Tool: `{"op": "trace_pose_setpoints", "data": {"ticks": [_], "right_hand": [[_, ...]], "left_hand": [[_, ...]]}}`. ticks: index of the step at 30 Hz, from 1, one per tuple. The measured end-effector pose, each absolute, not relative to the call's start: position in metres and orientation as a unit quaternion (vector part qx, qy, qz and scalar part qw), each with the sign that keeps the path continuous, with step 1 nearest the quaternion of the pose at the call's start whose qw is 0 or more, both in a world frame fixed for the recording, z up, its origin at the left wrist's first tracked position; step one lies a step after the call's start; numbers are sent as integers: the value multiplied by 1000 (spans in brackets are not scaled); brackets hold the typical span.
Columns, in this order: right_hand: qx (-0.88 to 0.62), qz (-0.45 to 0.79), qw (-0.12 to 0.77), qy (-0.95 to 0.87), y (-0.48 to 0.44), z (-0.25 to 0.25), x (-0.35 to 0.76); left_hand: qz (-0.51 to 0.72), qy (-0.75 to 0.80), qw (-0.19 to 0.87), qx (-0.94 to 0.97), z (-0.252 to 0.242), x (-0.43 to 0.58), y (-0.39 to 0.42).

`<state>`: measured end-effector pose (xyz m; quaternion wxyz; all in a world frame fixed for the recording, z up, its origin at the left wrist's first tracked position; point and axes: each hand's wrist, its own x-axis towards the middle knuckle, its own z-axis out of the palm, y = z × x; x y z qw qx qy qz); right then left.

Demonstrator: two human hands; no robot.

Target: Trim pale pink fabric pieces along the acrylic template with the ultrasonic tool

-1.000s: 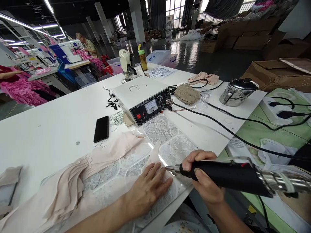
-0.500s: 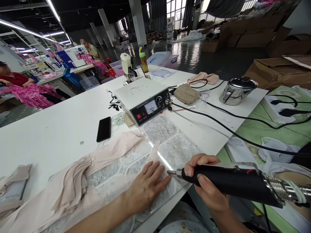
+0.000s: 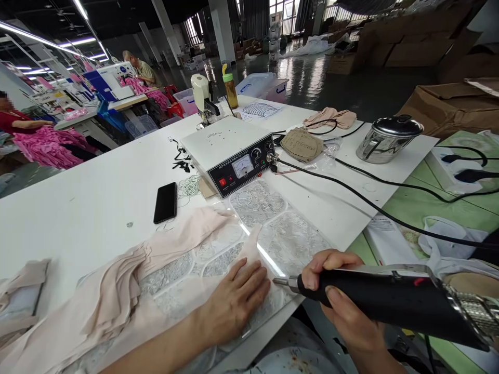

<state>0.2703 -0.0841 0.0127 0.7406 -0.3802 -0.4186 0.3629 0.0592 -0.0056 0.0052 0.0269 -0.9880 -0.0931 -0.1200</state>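
Observation:
My left hand [image 3: 236, 298] lies flat with fingers stretched out, pressing a strip of thin pale pink fabric [image 3: 252, 244] onto a clear patterned mat [image 3: 292, 236]. In my right hand [image 3: 346, 306] is a black handheld ultrasonic welding gun [image 3: 374, 293], fingers wrapped round its front part. Its narrow metal tip points left, close beside the left fingers at the fabric's edge; whether it touches the fabric I cannot tell. A layered pile of pale pink fabric pieces [image 3: 113, 291] spreads over the mat left of my hand.
A control box [image 3: 241, 161] with a dial stands behind the mat, cabled to the right. Around it are a phone [image 3: 166, 202], pale green cords [image 3: 189, 186], a brown pad [image 3: 302, 144], a steel mug [image 3: 385, 140] and a bottle [image 3: 231, 92]. Two people sit at far left.
My left thumb has drawn in towards the fingers. The welding gun has shifted slightly right and looks a little nearer. The view has also moved slightly.

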Motion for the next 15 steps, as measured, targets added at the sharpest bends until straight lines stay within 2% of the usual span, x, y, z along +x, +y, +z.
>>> {"op": "trace_pose_setpoints", "data": {"ticks": [15], "right_hand": [[-386, 368, 742, -406, -83, 14, 270]], "left_hand": [[-97, -101, 19, -990, 4, 58, -1]]}}
